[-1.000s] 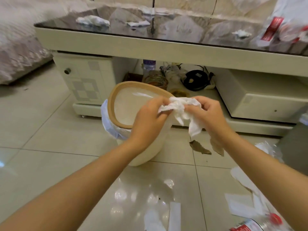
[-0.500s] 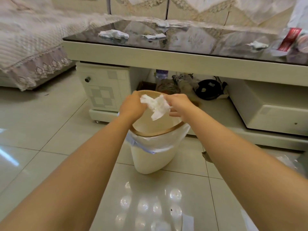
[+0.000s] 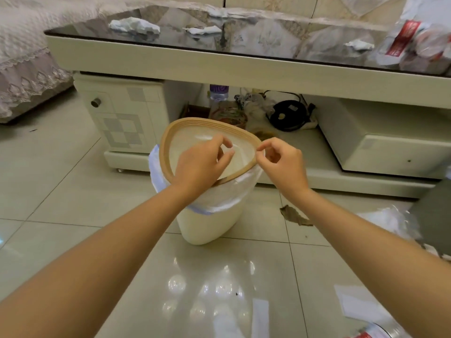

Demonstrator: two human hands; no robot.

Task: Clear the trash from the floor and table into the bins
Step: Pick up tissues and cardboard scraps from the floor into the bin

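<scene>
A cream bin (image 3: 207,228) with a tan rim ring and a white liner bag stands on the tiled floor in front of the low table (image 3: 219,67). My left hand (image 3: 202,162) hovers over the bin's opening, fingers loosely curled and holding nothing. My right hand (image 3: 280,164) hangs beside the rim's right edge, also loosely curled and empty. Crumpled tissues (image 3: 134,25) lie on the glass tabletop, another tissue (image 3: 358,45) to the right. Crushed plastic bottles (image 3: 415,42) with red labels sit at the table's far right.
On the floor lie a brown scrap (image 3: 292,214), white paper pieces (image 3: 260,315), a clear plastic bag (image 3: 390,220) and a bottle (image 3: 373,332) at the bottom right. A covered sofa (image 3: 24,69) stands on the left. Clutter fills the table's lower shelf (image 3: 288,115).
Both hands held a white tissue over the bin; now it is gone from them and their fingers have loosened. The hands have drawn slightly apart.
</scene>
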